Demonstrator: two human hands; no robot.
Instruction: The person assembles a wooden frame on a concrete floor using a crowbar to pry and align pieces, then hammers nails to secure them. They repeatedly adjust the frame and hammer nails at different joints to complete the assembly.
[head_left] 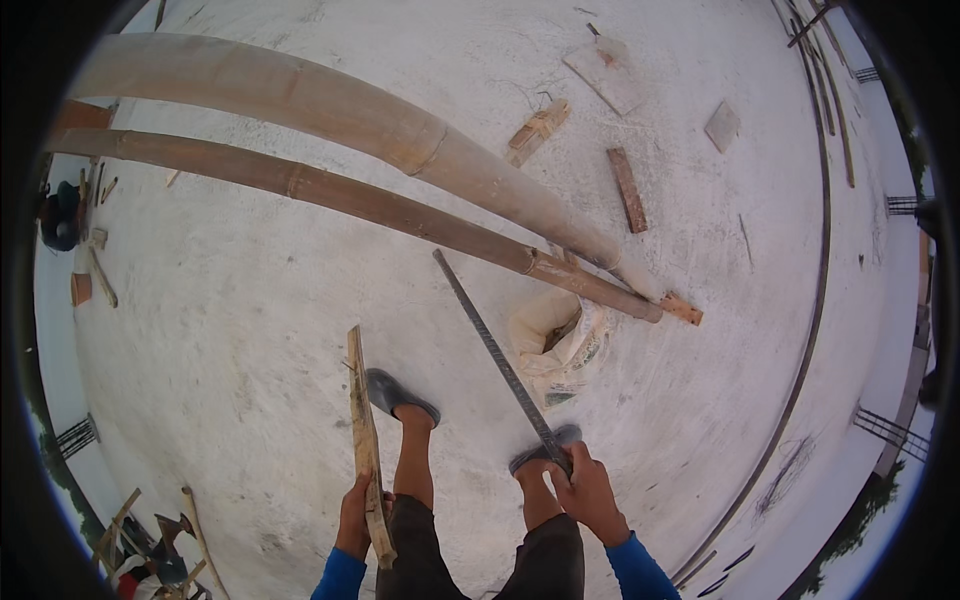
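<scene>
My left hand (pixel 354 515) is closed around the lower part of a narrow wooden plank (pixel 362 405), which points away from me. A small nail seems to stick out of the plank's left edge near its far end. In my right hand (pixel 594 498) is the near end of a dark, straight steel bar (pixel 497 358), which looks ribbed like rebar. The bar slants away to the left, its far tip close to the thinner bamboo pole. Plank and bar are apart from each other.
Two long bamboo poles, one thick (pixel 300 90) and one thinner (pixel 250 178), cross ahead of me. Under their right ends sits an open white sack (pixel 545 325). Wood pieces (pixel 627 190) and flat slabs (pixel 722 126) lie beyond. A dark rod (pixel 822 250) runs along the right.
</scene>
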